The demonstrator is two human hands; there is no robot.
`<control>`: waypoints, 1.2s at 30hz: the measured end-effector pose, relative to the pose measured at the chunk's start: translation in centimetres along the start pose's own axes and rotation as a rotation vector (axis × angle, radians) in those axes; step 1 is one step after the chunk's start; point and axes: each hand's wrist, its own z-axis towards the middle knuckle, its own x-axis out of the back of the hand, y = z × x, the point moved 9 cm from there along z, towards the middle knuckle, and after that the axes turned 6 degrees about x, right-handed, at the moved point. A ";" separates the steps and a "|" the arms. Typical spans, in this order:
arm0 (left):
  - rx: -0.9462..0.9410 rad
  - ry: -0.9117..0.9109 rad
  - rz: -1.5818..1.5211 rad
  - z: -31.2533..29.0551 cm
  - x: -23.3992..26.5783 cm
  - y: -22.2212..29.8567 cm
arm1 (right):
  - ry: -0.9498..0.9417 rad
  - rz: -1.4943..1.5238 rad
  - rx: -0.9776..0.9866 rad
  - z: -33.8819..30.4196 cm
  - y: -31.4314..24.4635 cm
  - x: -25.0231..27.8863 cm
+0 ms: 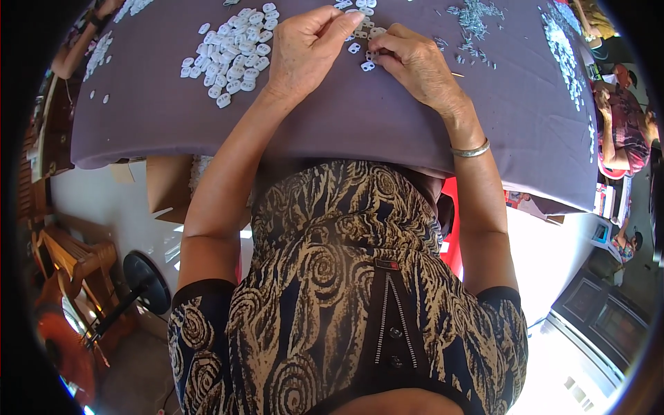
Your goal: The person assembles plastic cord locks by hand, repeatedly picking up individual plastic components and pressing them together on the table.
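Small white oval plastic pieces with two holes (235, 52) lie in a broad pile left of my hands, on a purple-grey cloth. My left hand (302, 54) is raised beside the pile, thumb and forefinger pressed together; what they hold, if anything, I cannot make out. To its right, my right hand (418, 63) is closed, its thumb and forefinger pinching a small white plastic piece (370, 55) low over the cloth. A loose white piece (367, 66) lies just below those fingertips. More such pieces (365, 12) lie beyond and between my hands.
Thin silvery metal bits (477, 21) lie scattered at the right, with a thin wooden stick (457, 75) nearer. Other people's heaps of white pieces (564, 52) line the far right. A co-worker's arm (72, 52) reaches in at the left; another person (619, 124) sits at the right.
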 end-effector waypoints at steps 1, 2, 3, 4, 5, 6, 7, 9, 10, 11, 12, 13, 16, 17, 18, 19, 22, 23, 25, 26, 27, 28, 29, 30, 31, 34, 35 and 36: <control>0.020 0.030 -0.018 -0.1 0.0 0.0 | 0.000 0.000 0.000 0.0 0.0 0.0; 0.039 0.059 -0.036 -0.2 0.0 0.2 | -0.007 0.027 -0.037 0.0 0.4 -0.1; 0.038 0.057 -0.036 -0.3 -0.1 0.3 | -0.013 0.053 -0.074 0.0 0.7 -0.1; 0.048 0.037 -0.040 -0.4 -0.3 0.2 | -0.012 0.052 -0.075 -0.1 0.7 0.1; 0.059 0.021 -0.043 -0.5 -0.5 0.0 | -0.018 0.112 -0.175 -0.2 1.3 0.2; 0.058 0.024 -0.041 -0.5 -0.7 -0.4 | -0.024 0.171 -0.274 -0.4 1.9 0.2; -0.046 0.022 -0.043 -0.5 -1.0 -0.1 | -0.024 0.171 -0.271 -0.3 1.7 0.4; -0.096 -0.027 -0.074 -0.4 -1.6 0.7 | 0.019 0.356 -0.464 -1.1 3.1 0.4; -0.099 -0.028 -0.073 -0.7 -1.7 1.1 | 0.022 0.356 -0.463 -1.1 3.1 0.6; -0.040 -0.063 -0.048 -1.0 -2.0 1.4 | 0.031 0.431 -0.476 -1.1 3.0 0.7; 0.019 -0.098 -0.023 -1.1 -2.3 1.3 | 0.040 0.506 -0.489 -1.1 2.9 0.7; -0.035 -0.113 -0.073 -1.1 -2.6 1.2 | 0.042 0.508 -0.486 -1.1 2.8 0.8; 0.008 -0.148 -0.160 -1.2 -3.0 1.3 | 0.078 0.591 -0.491 -1.0 2.5 1.2; 0.008 -0.149 -0.158 -1.2 -3.1 1.2 | 0.065 0.584 -0.476 -0.9 2.2 1.2; 0.011 -0.139 -0.191 -1.2 -3.1 1.0 | 0.052 0.576 -0.462 -0.8 1.9 1.2; 0.015 -0.129 -0.224 -1.2 -3.0 0.9 | 0.053 0.578 -0.462 -0.8 2.0 1.1; 0.065 -0.143 -0.267 -1.2 -3.1 0.8 | 0.058 0.566 -0.464 -0.9 2.3 1.0; 0.067 -0.143 -0.267 -1.1 -3.0 0.8 | 0.063 0.558 -0.458 -0.8 2.3 1.0; 0.147 -0.154 -0.380 -1.0 -3.1 0.3 | 0.067 0.551 -0.453 -0.8 2.3 0.9; 0.148 -0.154 -0.380 -1.0 -3.1 0.2 | 0.087 0.561 -0.440 -0.8 2.4 0.8; 0.149 -0.146 -0.383 -1.0 -3.1 0.0 | 0.107 0.570 -0.428 -0.7 2.4 0.9; 0.150 -0.138 -0.386 -0.9 -3.0 -0.2 | 0.108 0.570 -0.428 -0.7 2.3 0.7; 0.149 -0.137 -0.386 -1.0 -3.1 -0.3 | 0.142 0.589 -0.428 -0.6 2.2 0.7; 0.133 -0.130 -0.405 -1.0 -3.0 -0.3 | 0.177 0.608 -0.427 -0.6 2.2 0.9; 0.117 -0.123 -0.424 -1.0 -2.9 -0.1 | 0.176 0.607 -0.425 -0.5 2.0 1.2; 0.139 -0.160 -0.411 -1.0 -3.1 0.2 | 0.110 0.645 -0.423 -0.5 1.8 1.2; 0.137 -0.160 -0.411 -0.9 -3.0 0.2 | 0.114 0.670 -0.424 -0.6 1.8 1.3; 0.156 -0.200 -0.488 -0.9 -3.2 -0.1 | 0.119 0.697 -0.424 -0.6 1.9 1.3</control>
